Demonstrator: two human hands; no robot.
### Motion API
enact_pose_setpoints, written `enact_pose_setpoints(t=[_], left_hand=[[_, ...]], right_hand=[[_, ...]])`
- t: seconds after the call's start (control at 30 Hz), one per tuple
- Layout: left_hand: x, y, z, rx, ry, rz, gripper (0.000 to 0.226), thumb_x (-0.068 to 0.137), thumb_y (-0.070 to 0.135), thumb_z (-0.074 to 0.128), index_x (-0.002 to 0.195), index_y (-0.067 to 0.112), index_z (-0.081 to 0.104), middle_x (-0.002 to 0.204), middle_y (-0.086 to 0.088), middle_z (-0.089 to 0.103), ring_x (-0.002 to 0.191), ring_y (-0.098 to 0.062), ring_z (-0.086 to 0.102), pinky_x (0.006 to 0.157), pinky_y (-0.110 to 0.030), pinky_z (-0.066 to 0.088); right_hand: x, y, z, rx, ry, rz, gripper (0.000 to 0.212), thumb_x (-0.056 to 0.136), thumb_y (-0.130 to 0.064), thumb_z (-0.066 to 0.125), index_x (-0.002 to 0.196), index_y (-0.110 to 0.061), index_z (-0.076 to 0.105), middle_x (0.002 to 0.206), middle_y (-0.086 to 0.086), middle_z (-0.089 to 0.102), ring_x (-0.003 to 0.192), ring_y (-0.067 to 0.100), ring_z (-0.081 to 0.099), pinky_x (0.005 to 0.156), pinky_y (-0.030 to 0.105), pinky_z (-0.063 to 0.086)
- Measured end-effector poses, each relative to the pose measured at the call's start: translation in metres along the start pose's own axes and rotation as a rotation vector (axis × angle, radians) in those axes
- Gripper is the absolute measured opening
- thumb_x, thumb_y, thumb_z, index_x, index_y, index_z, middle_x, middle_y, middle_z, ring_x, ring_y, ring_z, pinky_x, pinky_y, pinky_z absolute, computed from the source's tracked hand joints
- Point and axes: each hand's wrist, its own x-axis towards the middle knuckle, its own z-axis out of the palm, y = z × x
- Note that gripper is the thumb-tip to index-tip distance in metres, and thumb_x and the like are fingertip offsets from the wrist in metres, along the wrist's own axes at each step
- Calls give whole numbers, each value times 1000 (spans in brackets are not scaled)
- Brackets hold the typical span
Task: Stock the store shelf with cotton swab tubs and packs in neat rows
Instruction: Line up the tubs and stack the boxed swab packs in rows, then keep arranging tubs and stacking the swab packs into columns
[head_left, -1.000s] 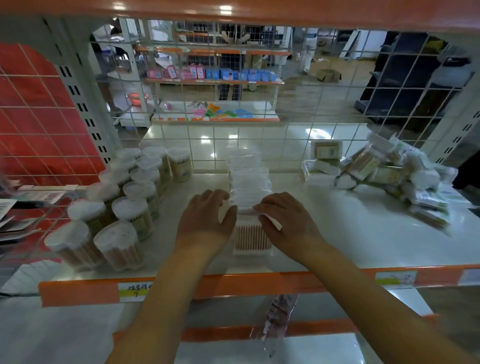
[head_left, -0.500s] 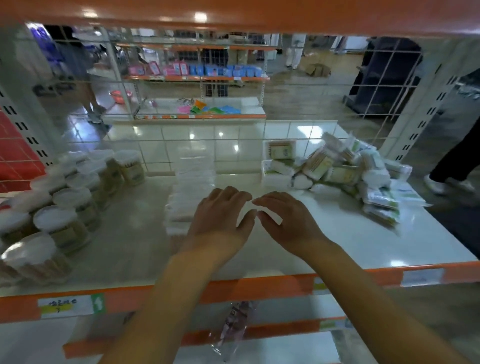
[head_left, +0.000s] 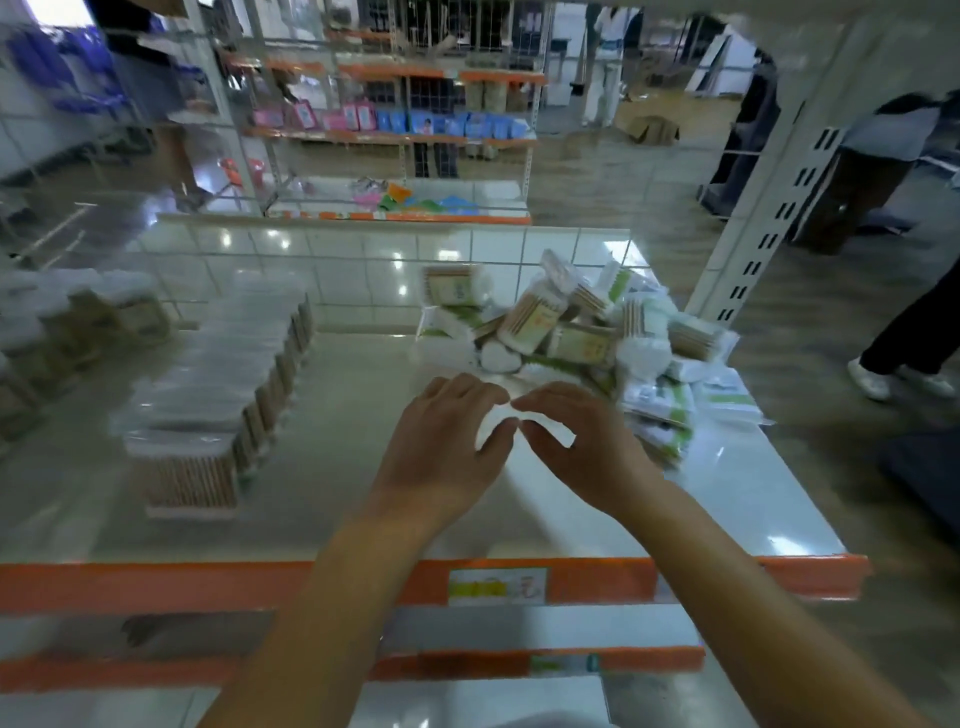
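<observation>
Head view shows both my hands over the white shelf (head_left: 363, 395), holding nothing: my left hand (head_left: 441, 452) and right hand (head_left: 582, 447) hover side by side with relaxed, slightly bent fingers, thumbs nearly touching. A loose heap of cotton swab packs (head_left: 582, 332) lies just beyond my fingertips, toward the shelf's right rear. To my left a row of rectangular swab boxes (head_left: 208, 405) runs front to back, and round swab tubs (head_left: 78, 322) stand blurred at the far left edge
</observation>
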Motion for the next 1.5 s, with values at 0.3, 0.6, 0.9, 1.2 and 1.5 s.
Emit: enact_pose_setpoints(t=[0.3,0.6,0.9,1.2,1.5], left_hand=[[24,48,54,-24,-50,2,29,84,28,54,102,9,67,100,-4,64,97,-25,56,77,-29,37],[43,62,80,32,-85,75,25,80,26,58,93,7,67,89,-8,66,86,-29,60,70,-36,49],[92,62,82,85,76,-24,18,87,22,60,99,9,64,98,-5,65,94,-24,58,73,-27,38],[97,58,101,94,-41,-97,28,87,28,58,107,8,57,106,-7,62,102,-26,54,81,-34,41],[84,51,98,23,-74,-151,32,88,26,59,116,11,57,112,-6,61,107,-25,54,86,-33,42]], right_hand=[[-13,54,-49,71,47,5,26,80,-20,58,99,-9,71,96,3,67,88,9,60,78,3,39],[-19,85,-68,154,148,52,23,79,-15,57,96,-7,72,90,-6,62,84,-1,55,70,3,40],[42,103,-88,141,340,357,28,80,-14,70,107,-11,66,105,5,63,88,15,56,79,29,46],[64,111,-88,210,104,502,86,69,-32,80,140,-20,34,132,9,48,121,22,45,91,33,42],[58,103,-74,250,67,456,91,66,-40,80,140,-23,31,122,2,52,110,17,48,84,29,41]])
